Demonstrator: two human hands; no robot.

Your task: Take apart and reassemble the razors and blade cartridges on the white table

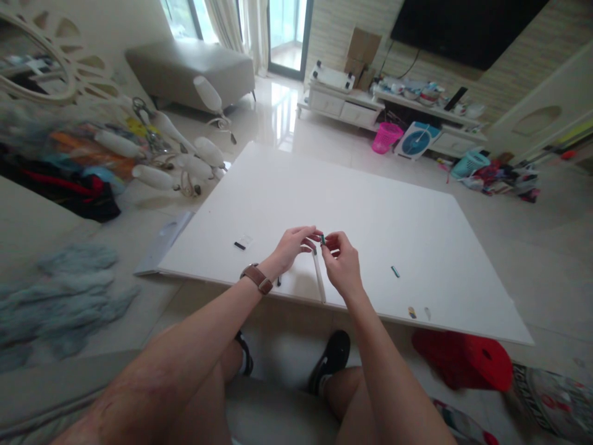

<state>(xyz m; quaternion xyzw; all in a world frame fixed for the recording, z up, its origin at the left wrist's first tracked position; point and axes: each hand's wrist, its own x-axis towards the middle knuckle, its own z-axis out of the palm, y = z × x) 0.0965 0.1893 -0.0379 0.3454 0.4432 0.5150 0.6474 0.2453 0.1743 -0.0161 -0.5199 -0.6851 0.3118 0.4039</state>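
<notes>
Over the near edge of the white table point(333, 185), my left hand point(293, 244) and my right hand point(341, 259) meet fingertip to fingertip. Between them is a small dark green rectangular piece point(323, 239), pinched by the right thumb and fingers, with the left fingertips closed at its upper side. Just below the left fingers runs a slim white stick point(319, 278) with a dark tip; whether those fingers touch it, I cannot tell. A small dark object point(278, 280) lies by my left wrist, partly hidden.
A small clear packet with a black strip point(239, 245) lies left on the table. To the right are a green strip point(395, 271), a small yellow-and-dark piece point(412, 313) and a clear piece point(427, 313). A white lamp point(185, 164) stands beyond the left edge; a red stool point(482, 361) is below right.
</notes>
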